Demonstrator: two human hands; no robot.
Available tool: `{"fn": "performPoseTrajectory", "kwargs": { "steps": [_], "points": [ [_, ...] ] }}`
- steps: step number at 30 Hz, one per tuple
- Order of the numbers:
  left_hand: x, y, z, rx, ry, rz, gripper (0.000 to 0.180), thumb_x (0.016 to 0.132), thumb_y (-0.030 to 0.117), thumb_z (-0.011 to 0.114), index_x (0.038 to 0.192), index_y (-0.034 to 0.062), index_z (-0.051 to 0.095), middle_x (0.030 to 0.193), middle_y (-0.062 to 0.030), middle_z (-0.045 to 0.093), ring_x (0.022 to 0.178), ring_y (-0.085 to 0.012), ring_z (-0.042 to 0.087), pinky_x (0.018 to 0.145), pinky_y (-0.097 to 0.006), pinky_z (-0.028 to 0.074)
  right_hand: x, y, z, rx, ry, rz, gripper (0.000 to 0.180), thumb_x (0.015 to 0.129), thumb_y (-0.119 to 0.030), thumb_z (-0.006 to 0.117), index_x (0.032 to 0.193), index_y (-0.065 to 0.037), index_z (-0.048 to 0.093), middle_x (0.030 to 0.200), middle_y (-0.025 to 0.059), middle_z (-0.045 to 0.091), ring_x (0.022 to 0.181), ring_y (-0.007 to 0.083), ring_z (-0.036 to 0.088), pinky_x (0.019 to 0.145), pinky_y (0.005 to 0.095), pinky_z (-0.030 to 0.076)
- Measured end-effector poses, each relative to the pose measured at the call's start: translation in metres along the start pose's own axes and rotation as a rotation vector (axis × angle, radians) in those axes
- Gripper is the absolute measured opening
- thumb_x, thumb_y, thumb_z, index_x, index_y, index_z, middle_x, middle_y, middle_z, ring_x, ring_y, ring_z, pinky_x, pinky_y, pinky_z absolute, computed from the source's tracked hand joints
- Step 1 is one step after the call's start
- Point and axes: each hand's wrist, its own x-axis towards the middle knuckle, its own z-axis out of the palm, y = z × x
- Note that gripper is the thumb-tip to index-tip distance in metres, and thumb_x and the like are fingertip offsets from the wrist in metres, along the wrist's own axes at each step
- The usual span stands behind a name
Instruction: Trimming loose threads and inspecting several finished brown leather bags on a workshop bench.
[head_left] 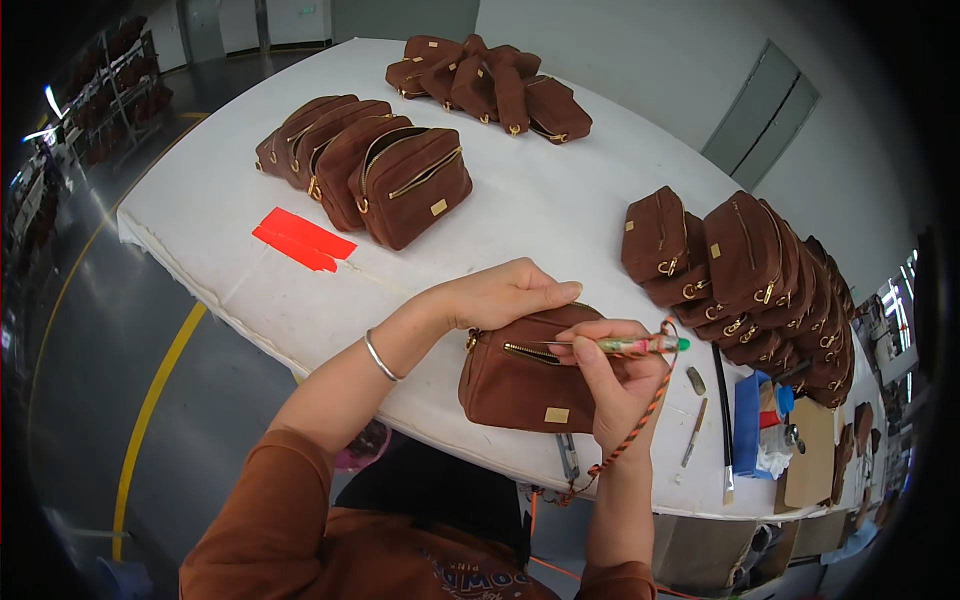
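Observation:
A small brown bag (530, 392) with a gold zipper and a small gold plate rests on the white table in front of me. My left hand (515, 292) grips its top edge, thumb along the rim and the other fingers partly hidden behind. Pinched in my right hand (620, 385) is a pen-shaped tool (640, 345) with a thin tip, a multicoloured barrel and a green end. Its tip lies at the bag's front zipper (533, 353). From the tool's end an orange-and-black twisted cord (640, 425) runs down past my right wrist.
Brown bags stand in a row (340, 165) at left, in a heap (480, 80) at the far end and in a stack (745, 260) at right. Red sheets (303, 240) lie at left. A brush (724, 440), a thin tool (694, 432), a cutter (568, 455) and a blue box (746, 425) lie nearer.

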Motion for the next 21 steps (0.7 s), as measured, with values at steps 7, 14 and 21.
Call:
{"fn": "performPoseTrajectory", "kwargs": {
  "steps": [7, 14, 21],
  "points": [
    [-0.004, -0.006, -0.006, -0.036, 0.004, 0.004, 0.048, 0.103, 0.036, 0.048, 0.072, 0.003, 0.064, 0.065, 0.0066, 0.052, 0.063, -0.0032, 0.041, 0.057, -0.023, 0.038, 0.021, 0.019, 0.006, -0.115, -0.038, 0.145, 0.015, 0.085, 0.003, 0.069, 0.095, 0.004, 0.058, 0.087, 0.0127, 0.069, 0.081, 0.0162, 0.069, 0.077, 0.0283, 0.056],
    [-0.003, -0.013, -0.009, -0.072, -0.043, 0.043, 0.045, 0.103, 0.032, 0.047, 0.072, 0.0032, 0.061, 0.065, 0.0064, 0.052, 0.062, -0.0029, 0.041, 0.058, -0.022, 0.038, 0.026, 0.024, 0.01, -0.175, -0.077, 0.173, 0.017, 0.086, 0.001, 0.068, 0.095, 0.0, 0.053, 0.086, 0.0148, 0.07, 0.078, 0.02, 0.071, 0.065, 0.0235, 0.054],
    [-0.002, -0.017, -0.01, -0.075, -0.05, 0.046, 0.047, 0.103, 0.034, 0.047, 0.071, 0.0042, 0.062, 0.063, 0.0056, 0.054, 0.061, -0.0034, 0.042, 0.058, -0.022, 0.039, 0.026, 0.026, 0.008, -0.151, -0.085, 0.18, 0.017, 0.086, -0.001, 0.068, 0.095, -0.001, 0.054, 0.085, 0.015, 0.071, 0.078, 0.0193, 0.071, 0.064, 0.023, 0.053]
  ]
}}
